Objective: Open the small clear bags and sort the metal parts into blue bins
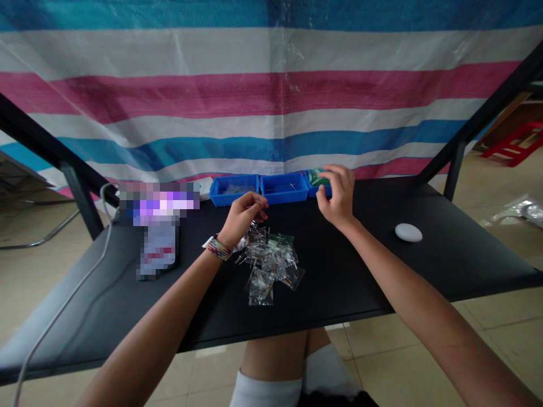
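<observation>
My left hand (245,216) hovers over the left edge of a pile of small clear plastic bags (275,263), its fingers curled together. Whatever those fingers may hold is too small or hidden to make out. Thin metal pins or screws show in and among the bags, and one bag has a green tint. My right hand (338,195) is raised beside the rightmost blue bin (314,191), thumb and fingers bent but apart, with nothing visible between them. Green packets (316,176) lie in that bin, partly behind the fingers.
The middle blue bin (284,195) holds a few thin pieces; the left blue bin (233,198) contains clear small items. A white oval object (408,232) lies on the black table (339,282). Blurred-out items and a grey cable (102,254) are at left. Striped sheeting (271,90) hangs behind.
</observation>
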Demonstrator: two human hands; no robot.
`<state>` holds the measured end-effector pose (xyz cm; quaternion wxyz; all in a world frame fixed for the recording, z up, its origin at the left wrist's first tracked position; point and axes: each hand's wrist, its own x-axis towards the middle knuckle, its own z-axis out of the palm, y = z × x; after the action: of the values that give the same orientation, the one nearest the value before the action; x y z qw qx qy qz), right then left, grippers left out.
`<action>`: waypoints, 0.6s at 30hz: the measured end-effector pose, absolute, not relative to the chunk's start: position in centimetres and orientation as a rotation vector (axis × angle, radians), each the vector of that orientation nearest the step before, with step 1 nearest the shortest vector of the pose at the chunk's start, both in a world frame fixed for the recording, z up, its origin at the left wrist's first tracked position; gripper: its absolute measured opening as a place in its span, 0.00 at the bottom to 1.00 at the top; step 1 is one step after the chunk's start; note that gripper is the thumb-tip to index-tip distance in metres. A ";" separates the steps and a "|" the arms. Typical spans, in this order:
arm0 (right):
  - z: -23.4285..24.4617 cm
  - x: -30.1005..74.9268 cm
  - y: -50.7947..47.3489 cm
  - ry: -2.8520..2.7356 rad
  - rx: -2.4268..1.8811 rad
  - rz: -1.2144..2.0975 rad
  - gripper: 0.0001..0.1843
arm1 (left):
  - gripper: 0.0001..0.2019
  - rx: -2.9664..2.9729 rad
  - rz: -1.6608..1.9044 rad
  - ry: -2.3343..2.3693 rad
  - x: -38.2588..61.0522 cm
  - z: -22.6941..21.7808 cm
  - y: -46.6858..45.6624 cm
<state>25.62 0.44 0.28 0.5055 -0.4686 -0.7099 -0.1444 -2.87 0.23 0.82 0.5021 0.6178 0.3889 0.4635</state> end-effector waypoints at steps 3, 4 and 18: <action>0.7 22.2 -1.6 -2.105 -0.975 0.042 0.07 | 0.13 1.539 1.079 0.959 -2.8 0.6 0.3; 0.5 21.2 -2.1 -2.222 -0.961 0.165 0.04 | 0.13 1.552 1.069 0.963 -2.8 0.6 0.3; -1.8 19.4 -1.5 -2.254 -0.919 0.675 0.07 | 0.10 1.614 1.012 0.962 -2.1 0.7 -0.4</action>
<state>19.39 -1.50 -1.84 0.3029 -0.3468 -0.8504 0.2547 -2.11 -0.39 0.73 0.4825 0.6623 0.3949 0.4154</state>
